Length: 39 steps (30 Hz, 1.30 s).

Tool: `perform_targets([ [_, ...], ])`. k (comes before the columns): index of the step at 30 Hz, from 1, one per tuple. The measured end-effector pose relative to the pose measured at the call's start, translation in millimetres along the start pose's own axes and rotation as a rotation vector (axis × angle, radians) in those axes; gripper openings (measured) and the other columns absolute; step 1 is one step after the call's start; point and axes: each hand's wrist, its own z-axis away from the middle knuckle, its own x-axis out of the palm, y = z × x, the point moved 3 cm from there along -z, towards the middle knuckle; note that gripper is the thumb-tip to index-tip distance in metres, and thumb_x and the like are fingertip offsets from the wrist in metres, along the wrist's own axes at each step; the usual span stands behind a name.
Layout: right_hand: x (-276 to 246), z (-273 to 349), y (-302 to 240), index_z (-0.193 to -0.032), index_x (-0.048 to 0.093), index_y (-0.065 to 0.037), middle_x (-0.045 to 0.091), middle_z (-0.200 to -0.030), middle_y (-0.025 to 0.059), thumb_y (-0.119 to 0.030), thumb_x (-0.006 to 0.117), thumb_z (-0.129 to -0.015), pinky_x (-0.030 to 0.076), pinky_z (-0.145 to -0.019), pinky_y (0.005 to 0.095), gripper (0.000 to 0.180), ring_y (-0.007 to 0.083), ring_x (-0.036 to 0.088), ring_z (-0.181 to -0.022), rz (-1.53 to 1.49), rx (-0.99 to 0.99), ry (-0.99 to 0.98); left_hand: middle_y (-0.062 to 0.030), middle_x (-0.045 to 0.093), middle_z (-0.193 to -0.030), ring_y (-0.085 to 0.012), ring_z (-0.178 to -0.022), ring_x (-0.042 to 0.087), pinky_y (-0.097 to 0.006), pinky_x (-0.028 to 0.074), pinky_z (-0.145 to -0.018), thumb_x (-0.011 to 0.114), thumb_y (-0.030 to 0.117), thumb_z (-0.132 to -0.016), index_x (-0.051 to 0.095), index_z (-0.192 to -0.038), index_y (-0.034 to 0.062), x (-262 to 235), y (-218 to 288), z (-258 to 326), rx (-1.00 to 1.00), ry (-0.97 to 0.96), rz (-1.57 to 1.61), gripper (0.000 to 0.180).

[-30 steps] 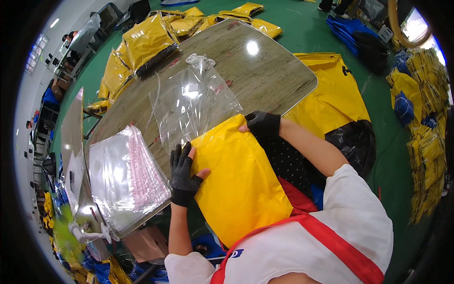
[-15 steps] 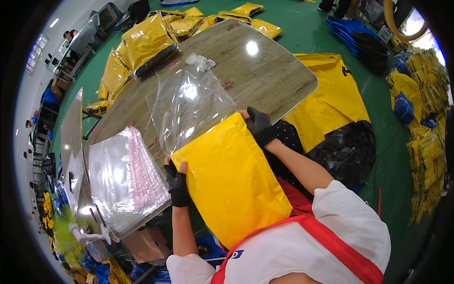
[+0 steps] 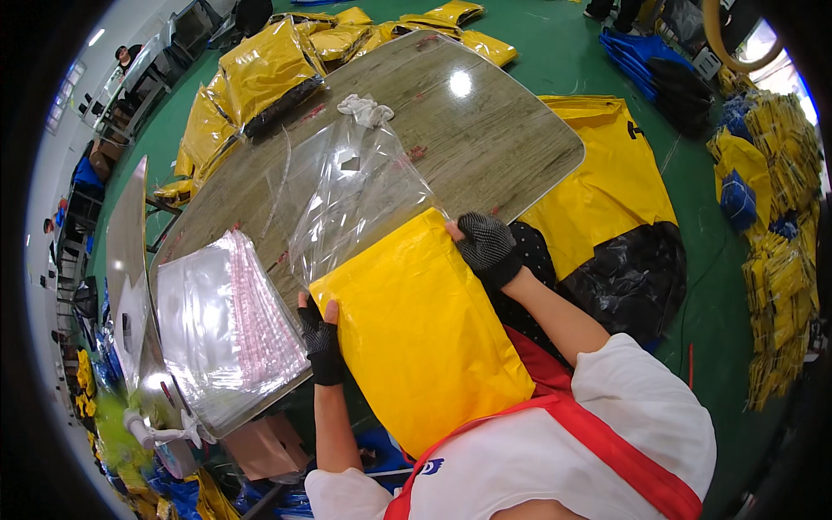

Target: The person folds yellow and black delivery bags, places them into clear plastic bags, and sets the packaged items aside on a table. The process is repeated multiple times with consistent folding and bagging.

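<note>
Crumpled white cloth [image 3: 365, 110] sits on the wood-grain tabletop [image 3: 494, 130], toward its far edge. Green floor [image 3: 529, 78] all round. Blue-and-black stack of folded sheeting [image 3: 637, 65] on the floor, upper right. Tall pile of yellow bundles [image 3: 780, 303] down the right side, blue bundle [image 3: 739, 201] among them. Tan hoop [image 3: 737, 66] at top right. Brown cardboard box [image 3: 264, 445] below the table's near-left edge. Far upper left: person [image 3: 126, 59] at a desk, tube light [image 3: 96, 36] above.

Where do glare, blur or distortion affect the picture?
Head view: glare on tabletop and stacked clear bags; head view, lower left: a green shape blurred; head view, rim: lines bend, corners black; head view, centre: yellow item looks fairly sharp.
</note>
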Motion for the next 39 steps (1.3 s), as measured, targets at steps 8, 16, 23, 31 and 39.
perform_targets([
  [8,-40,15,-4,-0.095,0.063,-0.003,0.066,-0.082,0.0078,-0.027,0.054,-0.089,0.048,-0.070,0.0302,0.027,0.0173,0.063,-0.076,-0.545,0.396,-0.381,-0.0100,0.053,-0.126,-0.0205,-0.110,0.053,-0.032,0.040,-0.096,0.065,0.017,-0.086,0.038,-0.134,0.0017,-1,12,-15,-0.187,-0.367,-0.080,0.058],
  [16,-16,24,-3,-0.124,0.051,0.000,0.059,-0.114,0.0062,-0.014,0.066,-0.085,0.047,-0.085,0.0266,0.044,0.0147,0.058,-0.098,-1.012,0.520,-0.185,-0.0103,0.061,-0.110,-0.0199,-0.097,0.060,-0.031,0.046,-0.087,0.068,0.020,-0.083,0.050,-0.122,0.0011,19,-8,-21,-0.187,-0.315,0.058,0.046],
  [23,-41,50,-32,-0.098,0.064,0.002,0.066,-0.085,0.0104,-0.024,0.054,-0.093,0.046,-0.074,0.0293,0.028,0.0156,0.059,-0.080,-0.455,0.284,0.015,-0.0103,0.058,-0.117,-0.0212,-0.101,0.059,-0.032,0.049,-0.086,0.060,0.028,-0.089,0.046,-0.128,0.0028,33,-4,11,-0.353,-0.269,0.296,0.049],
  [31,-28,82,6,-0.097,0.061,0.002,0.065,-0.090,0.0114,-0.018,0.050,-0.095,0.047,-0.080,0.0291,0.023,0.0168,0.060,-0.085,-0.536,0.326,0.048,-0.0109,0.057,-0.121,-0.0208,-0.105,0.058,-0.033,0.049,-0.088,0.060,0.033,-0.089,0.044,-0.130,0.0008,27,-7,60,-0.337,-0.308,0.128,0.055],
  [39,-39,56,2,-0.106,0.059,0.003,0.065,-0.097,0.0098,-0.015,0.053,-0.092,0.046,-0.081,0.0306,0.023,0.0185,0.060,-0.089,-0.519,0.204,-0.126,-0.0132,0.056,-0.123,-0.0234,-0.107,0.058,-0.035,0.048,-0.091,0.060,0.034,-0.089,0.042,-0.131,0.0005,45,-4,83,-0.505,-0.270,0.481,0.057],
])
